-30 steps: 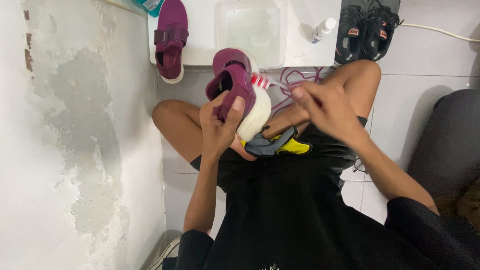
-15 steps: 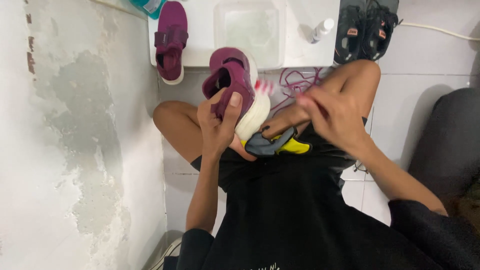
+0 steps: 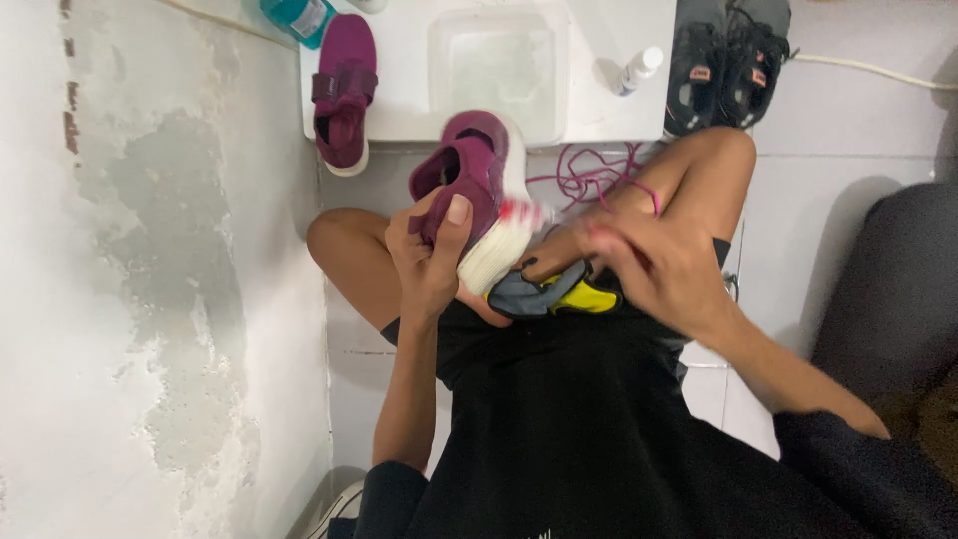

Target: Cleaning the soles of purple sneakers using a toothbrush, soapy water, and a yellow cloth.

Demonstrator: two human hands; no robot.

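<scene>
My left hand (image 3: 429,265) grips a maroon sneaker with a white sole (image 3: 471,175), holding it tilted above my bare knees with the thumb on its upper. My right hand (image 3: 654,262) is closed beside the sole and holds a small red and white brush (image 3: 524,213), blurred by motion, against the sole's edge. A grey and yellow cloth (image 3: 554,296) lies in my lap under both hands.
The matching maroon sneaker (image 3: 344,90) lies on a white board (image 3: 399,60) with a clear tub (image 3: 499,65) and a small white bottle (image 3: 639,70). Purple laces (image 3: 599,175), black shoes (image 3: 728,65), a teal bottle (image 3: 299,15), a peeling wall (image 3: 150,250) at left.
My right hand has slid down towards me along the sole with the brush. The sneaker in my left hand has tilted slightly.
</scene>
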